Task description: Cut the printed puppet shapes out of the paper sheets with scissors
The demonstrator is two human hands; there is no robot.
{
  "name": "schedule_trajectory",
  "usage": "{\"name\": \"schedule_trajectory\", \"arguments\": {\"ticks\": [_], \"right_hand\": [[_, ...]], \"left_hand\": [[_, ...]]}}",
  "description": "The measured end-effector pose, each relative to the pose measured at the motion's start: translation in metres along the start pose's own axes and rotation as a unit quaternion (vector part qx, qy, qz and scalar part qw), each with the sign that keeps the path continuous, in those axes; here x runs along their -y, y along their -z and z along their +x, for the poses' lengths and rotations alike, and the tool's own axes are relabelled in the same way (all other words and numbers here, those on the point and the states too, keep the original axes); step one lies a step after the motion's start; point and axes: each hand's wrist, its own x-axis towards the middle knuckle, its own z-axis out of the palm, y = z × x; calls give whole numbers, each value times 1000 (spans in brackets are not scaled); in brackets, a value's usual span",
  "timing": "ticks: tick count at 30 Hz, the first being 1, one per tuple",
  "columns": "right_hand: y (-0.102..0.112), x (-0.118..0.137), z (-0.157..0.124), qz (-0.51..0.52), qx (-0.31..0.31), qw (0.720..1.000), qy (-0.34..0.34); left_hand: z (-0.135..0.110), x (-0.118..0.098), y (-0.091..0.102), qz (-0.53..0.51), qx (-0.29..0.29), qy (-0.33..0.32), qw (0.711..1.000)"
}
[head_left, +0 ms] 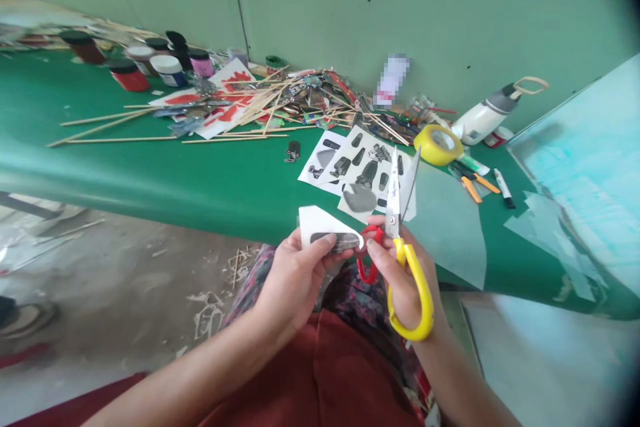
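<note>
My left hand point(299, 271) pinches a piece of white paper point(316, 219) with a dark grey printed shape, thumb on top. My right hand point(406, 278) is closed around yellow-handled scissors point(412, 280), whose blades point away from me and stand apart. A red loop point(369, 268) shows by the right fingertips; whether it belongs to the scissors I cannot tell. The paper's right edge is close to the right fingers, and the blades are away from it. Beyond the hands, printed sheets point(336, 172) with grey and black shapes lie on the green table point(235, 177).
Wooden sticks point(260, 107) and scraps are heaped along the wall. Paint jars point(129, 75) stand at the back left. At right are yellow tape point(438, 145), a white bottle point(483, 117), an orange-handled tool point(471, 190) and translucent sheets point(453, 227). A small dark cutout point(293, 151) lies mid-table.
</note>
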Motion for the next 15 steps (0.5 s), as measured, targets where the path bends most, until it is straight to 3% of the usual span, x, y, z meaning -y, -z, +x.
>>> {"name": "schedule_trajectory", "arguments": {"ticks": [6, 11, 15], "right_hand": [[-1, 2, 5, 11, 9, 1000, 7], [1, -6, 7, 126, 23, 991, -38], [5, -11, 9, 153, 24, 987, -50]], "left_hand": [[-3, -1, 1, 8, 1, 10, 1000], [-7, -1, 2, 19, 32, 28, 999], [-9, 3, 1, 37, 32, 46, 998]]}}
